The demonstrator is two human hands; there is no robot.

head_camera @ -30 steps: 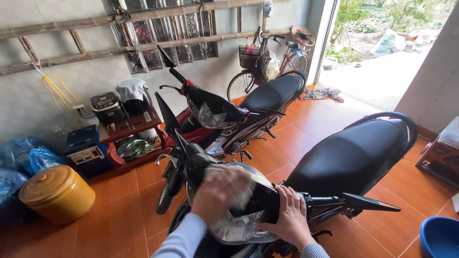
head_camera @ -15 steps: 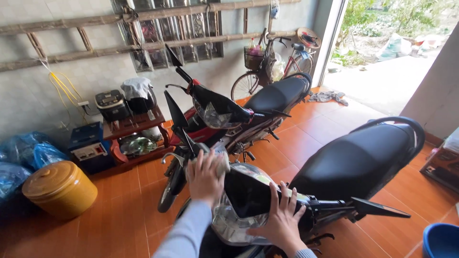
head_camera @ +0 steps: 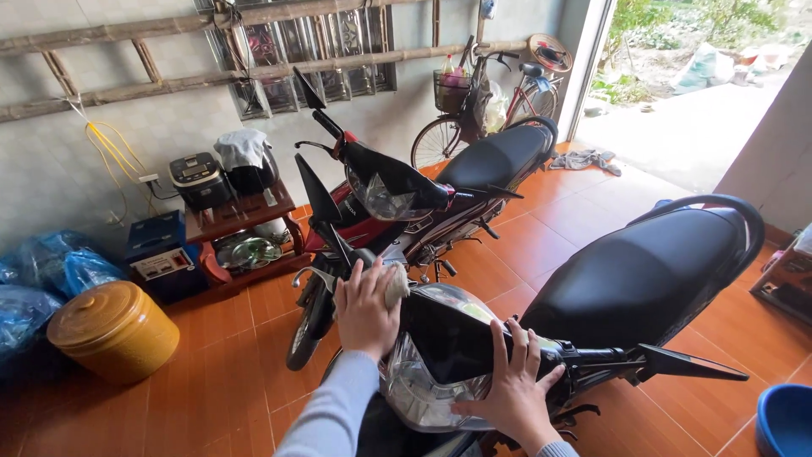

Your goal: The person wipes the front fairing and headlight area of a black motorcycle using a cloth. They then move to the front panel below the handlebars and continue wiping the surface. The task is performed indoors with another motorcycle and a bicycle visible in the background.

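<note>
- Black plastic and a clear headlight lens make up the front cowl (head_camera: pixel 457 347) of the near black motorbike (head_camera: pixel 643 279), and that's where both hands are busy.
- Left hand (head_camera: pixel 368 309) is pressed flat on the left upper edge of the cowl, fingers closed over a small pale crumpled cloth (head_camera: pixel 396 286); the rag pokes out on the right side of the hand, right against the dark panel.
- Right hand (head_camera: pixel 512 393) is spread open, fingers apart, palm down on the right side of the cowl just above the headlight lens (head_camera: pixel 423 398). It's bracing, not gripping anything.
- Both arms wear light grey-blue sleeves (head_camera: pixel 334 415).
- The bike's long black seat (head_camera: pixel 651 271) runs away to the right, and a black pointed mirror (head_camera: pixel 689 366) sticks out on the near right.
- Just behind it, further off, stands a second black-and-red motorbike (head_camera: pixel 406 203) facing the same way, well apart from the hands.
- Far back against the wall leans a bicycle with a wire front basket (head_camera: pixel 482 101), near the open doorway.
- On the left: a round yellow lidded tub (head_camera: pixel 114 330) on the orange floor tiles (head_camera: pixel 228 381), blue plastic bags (head_camera: pixel 51 271) beside it, and a low reddish wooden shelf (head_camera: pixel 241 237) carrying a dark rice cooker (head_camera: pixel 199 179).
- A bamboo ladder (head_camera: pixel 127 59) hangs sideways on the grey wall up top.
- Bottom right corner shows the rim of a blue plastic basin (head_camera: pixel 782 423).
</note>
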